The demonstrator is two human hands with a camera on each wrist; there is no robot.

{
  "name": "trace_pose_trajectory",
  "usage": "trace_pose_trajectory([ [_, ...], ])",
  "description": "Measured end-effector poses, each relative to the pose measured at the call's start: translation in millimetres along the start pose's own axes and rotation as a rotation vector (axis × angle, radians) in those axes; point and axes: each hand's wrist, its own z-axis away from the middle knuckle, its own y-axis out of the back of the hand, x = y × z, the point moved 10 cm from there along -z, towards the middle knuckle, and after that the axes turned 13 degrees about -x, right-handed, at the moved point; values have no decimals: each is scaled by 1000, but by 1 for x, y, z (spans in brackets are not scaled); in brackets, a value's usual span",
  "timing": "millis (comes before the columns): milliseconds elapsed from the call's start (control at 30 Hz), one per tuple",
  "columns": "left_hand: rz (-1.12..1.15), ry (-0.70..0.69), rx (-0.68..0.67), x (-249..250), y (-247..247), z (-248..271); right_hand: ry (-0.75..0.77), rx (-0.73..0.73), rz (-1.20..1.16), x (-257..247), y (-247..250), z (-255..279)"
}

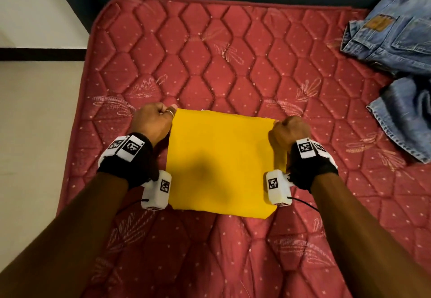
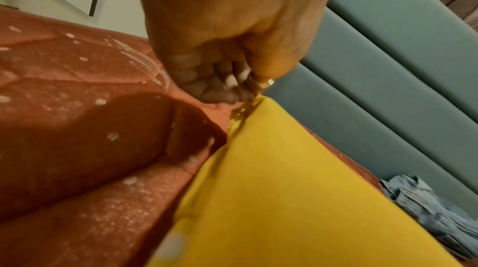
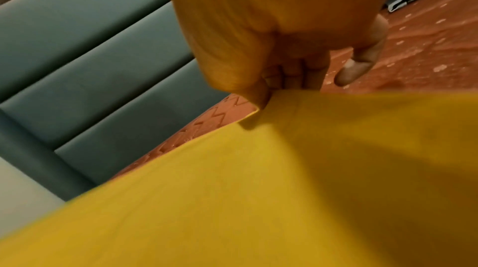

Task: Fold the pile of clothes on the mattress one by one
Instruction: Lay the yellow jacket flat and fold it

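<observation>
On the red mattress (image 1: 233, 48), the left hand (image 1: 152, 120) and right hand (image 1: 290, 130) each pinched a far corner of the yellow garment (image 1: 219, 162). Only the head view showed the denim clothes (image 1: 396, 41) clearly; the wrist views showed curled fingers (image 2: 207, 87).

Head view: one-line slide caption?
Both hands pinch the far corners of a yellow cloth on the mattress.

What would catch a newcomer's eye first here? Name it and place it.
The bright yellow cloth at the middle of the red quilted mattress, with the left hand and right hand pinching its far corners. Then the blue denim clothes, heaped at the far right.
</observation>
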Motion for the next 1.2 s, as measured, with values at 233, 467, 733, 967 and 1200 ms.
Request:
trace_pose_trajectory([
  [233, -302, -182, 264, 26, 39, 40, 20, 236, 6, 3, 16, 48],
  [467, -665, -660, -152, 89, -109, 71, 519, 93, 220, -86, -82, 106],
  [733, -622, -248, -216, 15, -94, 18, 97, -15, 180, 27, -70, 41],
  [967, -830, -694, -165, 87, -115, 56, 532, 110, 258, -53, -55, 74],
  [1200, -676, -342, -258, 36, -107, -5, 193, -53, 281, 14, -59, 1],
])
